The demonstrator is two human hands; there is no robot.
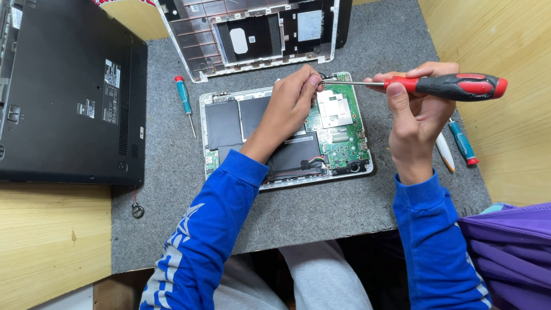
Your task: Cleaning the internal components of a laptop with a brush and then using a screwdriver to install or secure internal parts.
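An opened small laptop point(229, 99) lies on the grey mat, its black battery packs and green circuit board point(344, 140) exposed. My left hand point(293, 103) rests over the board, fingertips pinched at the tip of a screwdriver near the laptop's far edge. My right hand point(416, 115) grips a red-and-black screwdriver point(453, 86), held level with its shaft pointing left to my left fingertips. Whether a screw sits on the tip is too small to tell.
The removed white bottom cover point(189, 46) leans at the back. A black laptop point(63, 97) lies upside down at left. A small teal screwdriver point(185, 100), a coin cell with wire point(138, 210), another teal screwdriver point(462, 143) and a white pry tool point(445, 152) lie on the grey mat point(321, 212). Purple cloth point(511, 247) at right.
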